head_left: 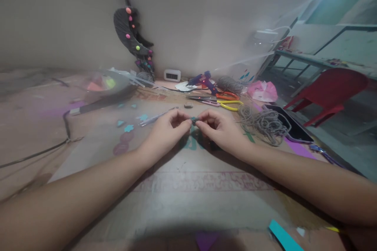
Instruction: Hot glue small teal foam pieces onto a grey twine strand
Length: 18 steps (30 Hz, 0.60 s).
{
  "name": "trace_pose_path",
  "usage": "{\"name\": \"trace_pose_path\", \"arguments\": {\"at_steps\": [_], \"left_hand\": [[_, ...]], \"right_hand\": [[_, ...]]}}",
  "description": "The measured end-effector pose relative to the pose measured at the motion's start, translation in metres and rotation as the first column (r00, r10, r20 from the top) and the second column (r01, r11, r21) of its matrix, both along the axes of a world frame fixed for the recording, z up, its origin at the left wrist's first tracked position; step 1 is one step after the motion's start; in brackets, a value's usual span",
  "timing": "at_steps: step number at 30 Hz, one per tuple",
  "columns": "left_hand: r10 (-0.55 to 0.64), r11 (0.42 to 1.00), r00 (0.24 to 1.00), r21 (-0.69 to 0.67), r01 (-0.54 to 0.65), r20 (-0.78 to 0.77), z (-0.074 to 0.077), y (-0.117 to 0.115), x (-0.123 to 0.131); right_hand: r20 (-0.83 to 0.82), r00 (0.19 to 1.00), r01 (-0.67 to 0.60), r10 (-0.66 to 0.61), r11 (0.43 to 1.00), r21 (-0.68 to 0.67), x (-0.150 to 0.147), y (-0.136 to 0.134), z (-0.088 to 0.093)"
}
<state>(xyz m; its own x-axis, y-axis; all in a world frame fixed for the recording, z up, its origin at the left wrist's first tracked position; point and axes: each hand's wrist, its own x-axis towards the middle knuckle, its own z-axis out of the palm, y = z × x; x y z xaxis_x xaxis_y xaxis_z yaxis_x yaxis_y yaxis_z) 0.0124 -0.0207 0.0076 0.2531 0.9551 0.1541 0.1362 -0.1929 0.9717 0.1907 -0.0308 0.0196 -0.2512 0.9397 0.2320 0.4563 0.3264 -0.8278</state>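
A small, dark grey-teal piece (pixel 193 120) is pinched between the fingertips of my two hands, above the middle of the work sheet; it is too small to name. My left hand (pixel 168 126) closes thumb and forefinger on its left side. From the right, my right hand (pixel 219 127) grips it the same way. Just beyond the fingers lies a small greyish object (pixel 188 105). A clear, thin stick-like thing (pixel 156 117) rests behind my left hand, near a teal flower cutout (pixel 129 128). Beside my right wrist is a loose tangle of grey yarn (pixel 265 125).
Along the back are a glue gun (pixel 204 81), orange-handled scissors (pixel 226 96), yellow-handled scissors (pixel 231 104), a white digital clock (pixel 172 75) and a pink bundle (pixel 262 91). A grey crescent with coloured dots (pixel 125 27) leans at the wall. At right lie a phone (pixel 290 123) and a red chair (pixel 338 90).
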Motion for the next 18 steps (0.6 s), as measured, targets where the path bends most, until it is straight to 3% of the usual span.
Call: {"name": "trace_pose_path", "arguments": {"at_steps": [18], "left_hand": [[0.007,1.000,1.000,-0.021,-0.007,-0.010,0.0018,0.0003,0.0009]], "right_hand": [[0.064,0.998,-0.029,0.023,0.996,0.090,0.0003,-0.0018,-0.0022]]}}
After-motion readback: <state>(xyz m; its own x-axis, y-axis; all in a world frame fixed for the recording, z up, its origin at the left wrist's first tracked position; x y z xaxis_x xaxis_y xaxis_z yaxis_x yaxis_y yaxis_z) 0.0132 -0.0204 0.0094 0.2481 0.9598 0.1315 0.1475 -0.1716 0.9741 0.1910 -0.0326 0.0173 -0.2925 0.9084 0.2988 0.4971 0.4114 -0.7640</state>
